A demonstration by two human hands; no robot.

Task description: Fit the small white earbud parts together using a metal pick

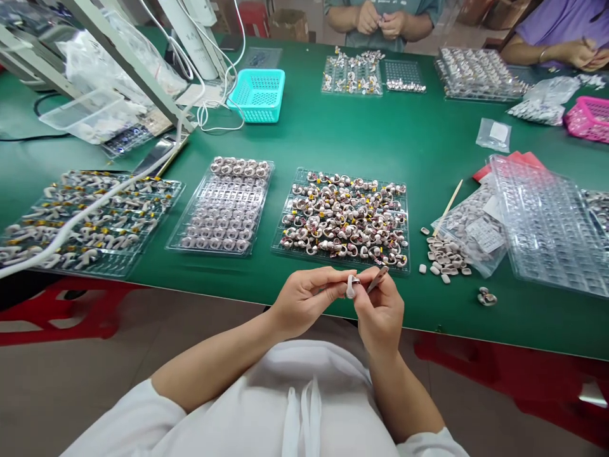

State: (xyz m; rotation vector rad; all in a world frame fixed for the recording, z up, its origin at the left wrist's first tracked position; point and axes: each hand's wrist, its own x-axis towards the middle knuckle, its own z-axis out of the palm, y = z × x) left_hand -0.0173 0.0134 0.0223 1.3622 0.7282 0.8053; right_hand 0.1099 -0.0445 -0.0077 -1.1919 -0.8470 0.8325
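Note:
My left hand pinches a small white plastic part just above the near edge of the green table. My right hand is closed on metal tweezers, whose tip meets the white part. Both hands hover close together in front of a clear tray heaped with pinkish-white earpiece parts. A pile of small loose white caps lies to the right of that tray.
Two more clear trays of parts lie to the left, stacked clear trays to the right. A teal basket, a pink basket and cables sit farther back. Two other people's hands work across the table.

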